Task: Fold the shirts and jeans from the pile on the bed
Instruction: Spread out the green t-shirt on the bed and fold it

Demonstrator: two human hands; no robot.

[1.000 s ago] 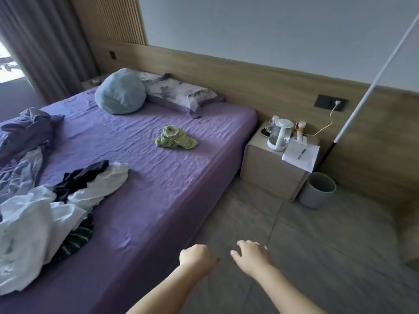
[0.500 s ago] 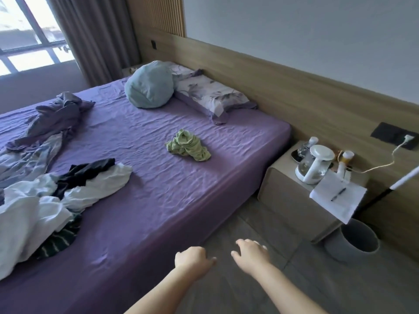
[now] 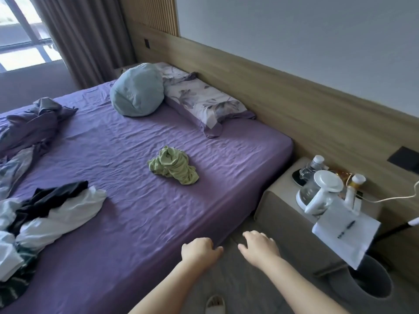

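Left hand [image 3: 200, 250] and right hand [image 3: 258, 248], both loosely curled and empty, beside the bed [image 3: 158, 223].

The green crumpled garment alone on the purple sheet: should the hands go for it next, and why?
Probably yes: reach both hands forward to the green garment. The left hand and right hand hover at the bed's near edge, holding nothing, and that garment lies bunched and apart, straight ahead. The clothes pile sits further left.
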